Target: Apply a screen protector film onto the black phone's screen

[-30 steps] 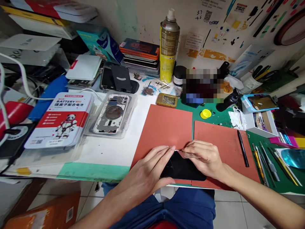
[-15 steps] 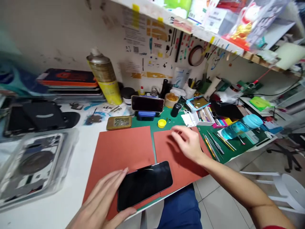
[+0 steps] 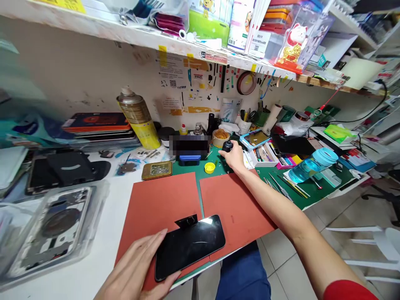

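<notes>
A black smartphone (image 3: 191, 248), glossy side up, sits over the front edge of the red mats. My left hand (image 3: 134, 262) holds its left end, thumb at the near edge and fingers at the far edge. A small dark flap-like piece (image 3: 187, 221) stands up at the phone's far edge; whether it is attached I cannot tell. At the back of the green mat my right hand (image 3: 233, 157) is closed around a small black bottle (image 3: 227, 146), whose top shows above the fingers. A yellow cap (image 3: 209, 167) lies to the left of that hand.
Behind the mats are a tin of small parts (image 3: 156, 170) and a phone stand (image 3: 190, 159). Tweezers and thin tools (image 3: 292, 185) and a blue water bottle (image 3: 312, 166) lie right. A clear case (image 3: 59, 229) is left. A shelf (image 3: 131, 35) overhangs.
My right hand has moved from above the right red mat back to the black bottle and closed on it. The dark piece now stands up behind the phone. The view has tilted up.
</notes>
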Motion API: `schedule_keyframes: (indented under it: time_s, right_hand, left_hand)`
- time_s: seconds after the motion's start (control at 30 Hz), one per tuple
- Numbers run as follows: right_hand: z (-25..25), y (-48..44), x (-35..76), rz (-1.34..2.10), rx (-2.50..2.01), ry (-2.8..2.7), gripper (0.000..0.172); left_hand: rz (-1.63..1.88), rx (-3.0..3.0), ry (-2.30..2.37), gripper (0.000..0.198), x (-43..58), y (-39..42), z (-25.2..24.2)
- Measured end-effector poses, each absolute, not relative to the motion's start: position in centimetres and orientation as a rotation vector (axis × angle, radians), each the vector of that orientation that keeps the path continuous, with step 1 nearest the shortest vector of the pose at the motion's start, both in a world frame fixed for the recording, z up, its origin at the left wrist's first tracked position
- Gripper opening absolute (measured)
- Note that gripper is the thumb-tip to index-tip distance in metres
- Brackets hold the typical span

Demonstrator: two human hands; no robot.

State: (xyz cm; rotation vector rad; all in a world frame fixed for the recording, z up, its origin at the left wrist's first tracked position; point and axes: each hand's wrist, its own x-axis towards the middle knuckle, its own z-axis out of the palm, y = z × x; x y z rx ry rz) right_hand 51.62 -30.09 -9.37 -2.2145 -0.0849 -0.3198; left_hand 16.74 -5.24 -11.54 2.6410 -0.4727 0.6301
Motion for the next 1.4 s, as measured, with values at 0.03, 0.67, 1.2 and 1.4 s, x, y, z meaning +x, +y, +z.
schedule_keyframes:
  time_s: [0.03, 0.67, 1.2, 1.4]
  right_hand:
    - [-9.3, -30.2, 51.6, -0.323, -2.201, -0.084, 0.062]
    - [-4.3, -37.1, 35.3, -0.372, -2.213, -1.555, 0.043]
    - [-3.1, -34.5, 33.2, -0.658, -2.181, -1.864, 0.044]
    - [-3.0, -34.5, 33.0, -0.616, -2.173, -1.824, 0.053]
  left_hand:
    - [0.626, 2.638, -0.468, 0.081, 16.8, -5.3, -11.4]
    - [0.332, 2.478, -0.164, 0.068, 16.8, -6.3, -10.4]
    - [0.306, 2.430, -0.155, 0.079, 16.8, -6.4, -10.7]
    - [0.276, 2.437, -0.139, 0.078, 16.6, -6.4, -10.5]
